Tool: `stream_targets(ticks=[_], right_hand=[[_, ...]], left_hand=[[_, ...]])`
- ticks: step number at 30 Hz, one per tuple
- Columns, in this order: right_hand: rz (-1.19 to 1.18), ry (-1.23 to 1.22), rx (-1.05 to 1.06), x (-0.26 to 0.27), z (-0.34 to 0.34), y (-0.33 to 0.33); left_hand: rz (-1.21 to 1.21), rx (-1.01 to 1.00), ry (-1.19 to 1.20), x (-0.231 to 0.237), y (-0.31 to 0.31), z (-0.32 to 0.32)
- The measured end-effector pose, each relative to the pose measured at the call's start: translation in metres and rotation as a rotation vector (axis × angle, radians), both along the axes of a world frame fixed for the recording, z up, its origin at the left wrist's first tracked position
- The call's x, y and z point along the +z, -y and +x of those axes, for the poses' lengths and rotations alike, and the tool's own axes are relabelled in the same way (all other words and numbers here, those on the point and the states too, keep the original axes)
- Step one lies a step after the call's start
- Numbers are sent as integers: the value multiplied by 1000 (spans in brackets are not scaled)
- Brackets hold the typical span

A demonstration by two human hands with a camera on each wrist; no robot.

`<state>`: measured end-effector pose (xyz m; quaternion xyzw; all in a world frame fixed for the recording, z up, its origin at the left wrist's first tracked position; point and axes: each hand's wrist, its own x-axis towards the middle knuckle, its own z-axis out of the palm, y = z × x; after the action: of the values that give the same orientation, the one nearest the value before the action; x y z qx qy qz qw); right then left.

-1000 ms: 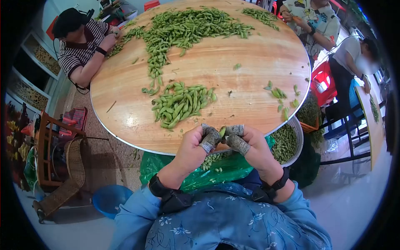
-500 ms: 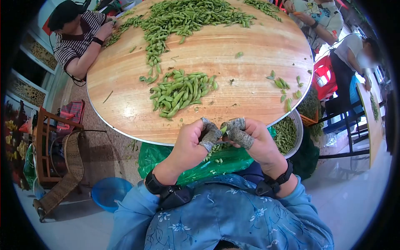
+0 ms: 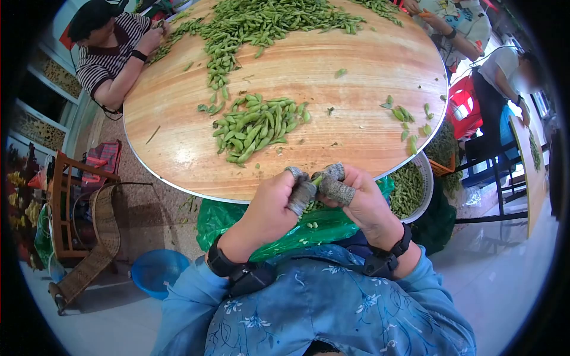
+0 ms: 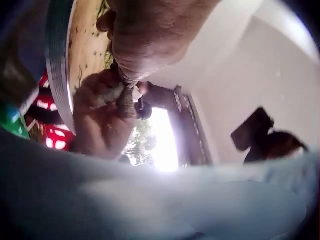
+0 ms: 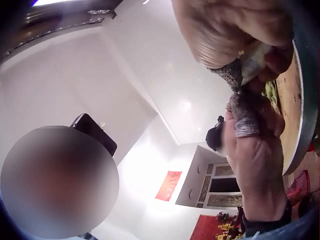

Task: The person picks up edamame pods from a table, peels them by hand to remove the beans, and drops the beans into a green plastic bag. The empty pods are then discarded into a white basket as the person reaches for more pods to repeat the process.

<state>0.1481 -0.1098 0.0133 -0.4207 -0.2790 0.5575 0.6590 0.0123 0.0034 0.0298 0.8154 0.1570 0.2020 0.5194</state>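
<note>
With left grip [image 3: 274, 199] and right grip [image 3: 362, 200] both pinched on one pod [image 3: 317, 180] by the near edge of the desk [image 3: 208, 175], a sudden squeeze could shoot its contents past the bag [image 3: 215, 224] onto the floor [image 3: 165, 219].

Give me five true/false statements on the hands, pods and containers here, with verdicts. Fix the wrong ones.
1. The left hand and right hand hold a green pod between them. True.
2. The blue basin stands on the tabletop. False: the blue basin is on the floor, to the person's left.
3. A smaller pod pile lies nearer the person than the large pod pile. True.
4. Both hands are wholly bare. False: grey coverings sit on parts of each.
5. The white basket at the person's right contains only water. False: it holds green pods.
</note>
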Motion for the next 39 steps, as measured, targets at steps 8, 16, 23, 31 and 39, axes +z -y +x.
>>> stream_targets(ticks=[8,16,23,31,39], right_hand=[[32,144,-72,4,-6,-1],[35,310,-81,7,-8,-3],[21,978,-104,16,-12,-5],[61,1103,-139,12,-15,-4],[50,1083,-133,17,-15,1]], left_hand=[[472,36,115,-11,4,-2],[-384,31,54,-7,2,-4],[-552,83,-131,7,1,-10],[-717,59,-20,-11,3,-7],[-669,51,-8,-22,4,-3]])
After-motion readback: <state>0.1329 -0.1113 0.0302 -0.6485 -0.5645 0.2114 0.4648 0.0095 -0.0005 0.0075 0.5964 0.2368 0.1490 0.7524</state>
